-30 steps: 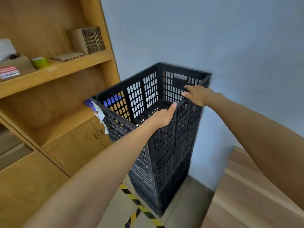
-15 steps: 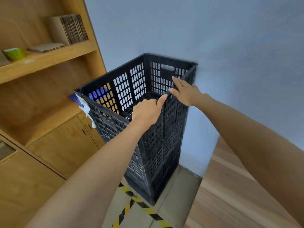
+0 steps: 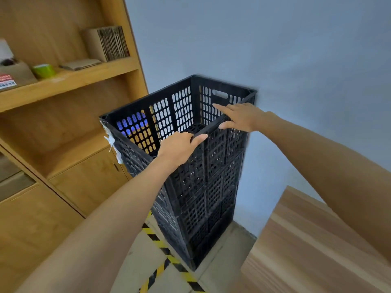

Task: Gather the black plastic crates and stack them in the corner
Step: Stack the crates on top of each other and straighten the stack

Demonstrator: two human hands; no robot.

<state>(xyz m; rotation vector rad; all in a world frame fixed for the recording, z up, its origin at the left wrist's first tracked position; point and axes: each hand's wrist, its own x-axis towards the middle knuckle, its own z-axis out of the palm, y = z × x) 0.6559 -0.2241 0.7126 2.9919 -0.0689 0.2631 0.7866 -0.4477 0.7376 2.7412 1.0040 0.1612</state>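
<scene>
Nearest, the left hand [image 3: 179, 145] curls over the near rim of the top black crate [image 3: 182, 111], fingers hooked inside, thumb along the edge. Farther along that rim the right hand [image 3: 241, 117] lies spread, fingers straight, thumb under the edge. The crate stack [image 3: 203, 187] stands in the corner between the wooden shelving unit [image 3: 69, 85] and blue-grey wall [image 3: 275, 49], a narrow floor gap before the wooden tabletop [image 3: 313, 250]. Striped floor tape [image 3: 160, 244] runs beneath; the stack's base is partly hidden.

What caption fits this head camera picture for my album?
Left hand grips the top black crate's near rim, right hand resting open on it, beside a wooden shelf.
</scene>
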